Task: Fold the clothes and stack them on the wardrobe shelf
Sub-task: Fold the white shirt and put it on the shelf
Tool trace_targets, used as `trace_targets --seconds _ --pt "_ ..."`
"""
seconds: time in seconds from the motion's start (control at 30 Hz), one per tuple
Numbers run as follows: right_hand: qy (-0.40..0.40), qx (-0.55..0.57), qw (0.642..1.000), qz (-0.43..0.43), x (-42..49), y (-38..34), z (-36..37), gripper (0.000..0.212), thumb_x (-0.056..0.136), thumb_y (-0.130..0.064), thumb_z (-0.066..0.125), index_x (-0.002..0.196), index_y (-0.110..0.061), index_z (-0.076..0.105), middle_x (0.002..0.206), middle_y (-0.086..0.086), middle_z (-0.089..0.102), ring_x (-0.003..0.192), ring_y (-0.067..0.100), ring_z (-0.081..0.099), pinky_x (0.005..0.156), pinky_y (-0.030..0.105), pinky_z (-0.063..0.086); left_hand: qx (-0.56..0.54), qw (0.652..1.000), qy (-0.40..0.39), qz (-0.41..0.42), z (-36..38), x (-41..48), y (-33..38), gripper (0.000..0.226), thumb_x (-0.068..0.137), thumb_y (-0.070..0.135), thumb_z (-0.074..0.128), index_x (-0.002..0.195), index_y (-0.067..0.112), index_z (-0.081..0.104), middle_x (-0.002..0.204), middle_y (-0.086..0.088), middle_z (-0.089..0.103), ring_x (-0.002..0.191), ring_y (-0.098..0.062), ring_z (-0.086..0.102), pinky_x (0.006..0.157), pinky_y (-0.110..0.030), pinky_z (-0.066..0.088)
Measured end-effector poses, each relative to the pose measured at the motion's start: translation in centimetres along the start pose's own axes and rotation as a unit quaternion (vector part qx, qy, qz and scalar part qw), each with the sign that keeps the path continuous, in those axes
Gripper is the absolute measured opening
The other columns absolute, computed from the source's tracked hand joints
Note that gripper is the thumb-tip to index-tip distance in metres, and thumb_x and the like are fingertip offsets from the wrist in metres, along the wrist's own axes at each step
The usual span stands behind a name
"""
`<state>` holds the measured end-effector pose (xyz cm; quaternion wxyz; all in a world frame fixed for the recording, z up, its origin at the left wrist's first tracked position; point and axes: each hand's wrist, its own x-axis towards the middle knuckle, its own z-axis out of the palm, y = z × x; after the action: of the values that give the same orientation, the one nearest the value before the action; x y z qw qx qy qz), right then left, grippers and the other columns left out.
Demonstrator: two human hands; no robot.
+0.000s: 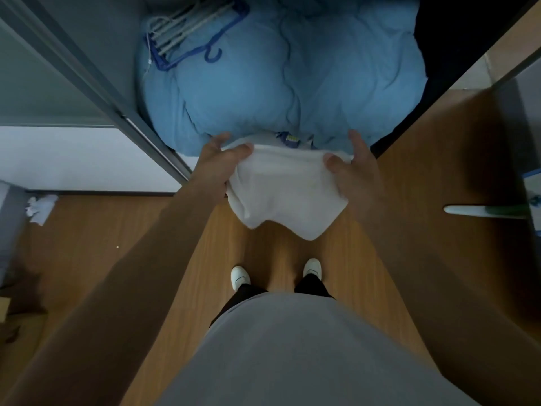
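Observation:
A white folded garment (285,191) hangs between my two hands at the front edge of the wardrobe shelf. My left hand (219,165) grips its left side, thumb on top of the cloth. My right hand (355,168) grips its right side the same way. The garment's lower corners droop over the wooden floor. Just behind it on the shelf lies another piece of clothing with a blue and white pattern (289,139), mostly hidden. A big light-blue quilt (281,80) fills the shelf behind that.
A bundle of blue and white hangers (187,30) lies on the quilt at the back left. The grey sliding door frame (96,83) stands at the left, a brown wardrobe panel (456,159) at the right. Crumpled paper (41,208) lies on the floor at the left.

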<state>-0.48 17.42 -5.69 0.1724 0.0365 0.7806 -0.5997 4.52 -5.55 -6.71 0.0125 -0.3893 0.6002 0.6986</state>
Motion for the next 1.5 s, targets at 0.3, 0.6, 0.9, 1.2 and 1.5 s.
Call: trace_targets --seconds 0.3,0.6,0.9,1.2,1.5 --pt "-0.234 -0.318 0.914 -0.090 0.5 0.3 -0.3 0.054 0.084 -0.032 0.076 0.134 -0.023 0.060 0.119 -0.011 0.055 0.096 -0.004 0.049 0.083 0.008 0.036 0.137 0.976 -0.166 -0.031 -0.7 -0.1 1.2 0.010 0.090 0.021 0.072 0.098 0.019 0.077 0.107 -0.002 0.075 0.106 -0.020 0.069 0.080 -0.024 0.058" --pt "-0.083 -0.419 0.885 -0.183 -0.2 0.3 0.5 0.024 0.095 -0.029 0.066 0.107 -0.011 0.075 0.097 0.011 0.072 0.089 0.024 0.064 0.080 0.037 0.049 0.573 0.781 -0.208 0.134 -0.8 0.2 0.1 0.072 0.072 0.013 0.082 0.136 0.022 0.049 0.128 0.001 0.053 0.106 -0.012 0.048 0.081 -0.023 0.041" --pt "-0.052 -0.387 0.904 -0.172 0.7 -0.9 -0.3 0.028 0.088 -0.041 0.071 0.092 -0.014 0.076 0.098 0.005 0.068 0.094 0.020 0.061 0.082 0.032 0.048 0.432 0.806 -0.051 0.400 -1.5 0.8 -1.2 0.021 0.077 0.007 0.071 0.096 -0.001 0.076 0.098 -0.018 0.071 0.100 -0.037 0.063 0.087 -0.044 0.049" --pt "-0.123 -0.095 0.988 -0.007 1.3 -3.7 -2.1 0.035 0.082 -0.037 0.080 0.084 -0.002 0.076 0.083 0.005 0.077 0.069 0.011 0.070 0.061 0.024 0.054 0.148 0.978 -0.082 0.120 -2.3 0.8 0.4 0.017 0.097 0.039 0.059 0.093 0.027 0.071 0.085 0.012 0.076 0.081 -0.005 0.071 0.067 -0.017 0.052" --pt "-0.216 0.216 0.939 0.158 1.0 2.0 -1.8 0.023 0.093 -0.043 0.062 0.111 -0.030 0.067 0.108 -0.007 0.076 0.108 0.014 0.070 0.076 0.029 0.060 -0.059 0.997 -0.026 -0.047 0.8 0.8 0.7 0.042 0.092 0.037 0.065 0.127 0.012 0.061 0.110 -0.005 0.072 0.096 -0.020 0.069 0.076 -0.028 0.054"
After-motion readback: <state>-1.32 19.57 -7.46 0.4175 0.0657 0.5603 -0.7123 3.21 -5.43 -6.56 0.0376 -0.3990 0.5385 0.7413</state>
